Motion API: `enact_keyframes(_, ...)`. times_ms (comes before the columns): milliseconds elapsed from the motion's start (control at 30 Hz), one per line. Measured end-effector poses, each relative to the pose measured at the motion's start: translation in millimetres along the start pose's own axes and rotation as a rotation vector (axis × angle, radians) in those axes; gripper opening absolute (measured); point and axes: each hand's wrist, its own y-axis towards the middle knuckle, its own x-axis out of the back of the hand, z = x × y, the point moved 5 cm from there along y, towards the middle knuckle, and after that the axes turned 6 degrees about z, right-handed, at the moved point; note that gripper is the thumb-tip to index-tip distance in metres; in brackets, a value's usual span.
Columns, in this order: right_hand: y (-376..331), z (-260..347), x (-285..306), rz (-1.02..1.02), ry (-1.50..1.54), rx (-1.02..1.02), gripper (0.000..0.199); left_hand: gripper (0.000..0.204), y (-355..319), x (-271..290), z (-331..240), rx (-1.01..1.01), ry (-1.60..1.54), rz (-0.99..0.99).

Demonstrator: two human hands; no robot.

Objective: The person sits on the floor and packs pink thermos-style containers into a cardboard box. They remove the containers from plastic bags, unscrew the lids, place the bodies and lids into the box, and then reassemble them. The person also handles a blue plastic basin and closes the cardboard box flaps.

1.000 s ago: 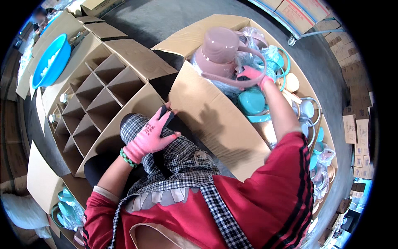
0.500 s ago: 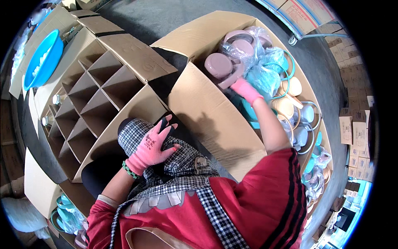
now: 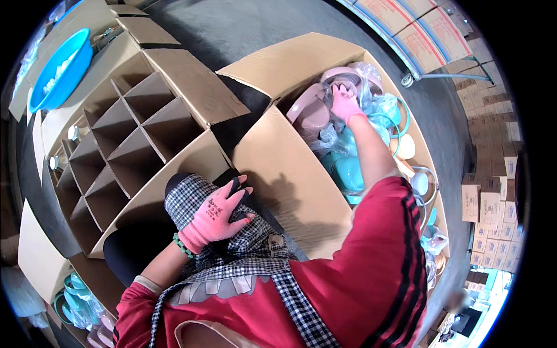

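The grey floor (image 3: 197, 29) bears a divided carton (image 3: 185, 165) and a jug-filled carton (image 3: 290, 185).

left: divider carton (image 3: 185, 168); right: jug carton (image 3: 290, 165), jugs (image 3: 313, 117) inside; far left: basin (image 3: 80, 61)

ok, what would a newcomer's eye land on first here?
Probably the pink-gloved right hand, in among glossy dusty-pink vessels and clear plastic wrap at the far end of the open brown cardboard box on the right. Next, the brown cardboard divider grid at left, and the bright blue round basin beyond it, upper left.
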Motion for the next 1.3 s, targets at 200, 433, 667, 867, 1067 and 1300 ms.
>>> enact_keyframes(200, -2, -10, 4, -0.175, 0.379, -0.159, 0.026, 0.046, -12, 0, 0, -0.009, 0.100, -0.046)
enact_keyframes(433, -60, -35, 204, -0.617, 1.418, 0.117, 0.024, 0.043, -21, -3, 2, -0.112, 0.083, -0.101)
enact_keyframes(667, -57, -47, 388, -0.578, 0.863, 0.278, 0.040, 0.039, -27, -1, -7, -0.143, -0.119, -0.172)
enact_keyframes(867, -32, -4, 182, -0.158, 0.374, -0.177, 0.114, 0.041, -95, 10, -7, -0.079, -0.166, -0.262)
enact_keyframes(1067, -7, -23, 77, -0.019, 0.699, -0.248, 0.049, 0.034, -169, 22, 6, 0.146, -0.155, -0.433)
enact_keyframes(1300, -66, -22, 277, -0.675, 0.946, -0.004, 0.043, 0.030, -192, 30, 35, 0.297, -0.197, -0.523)
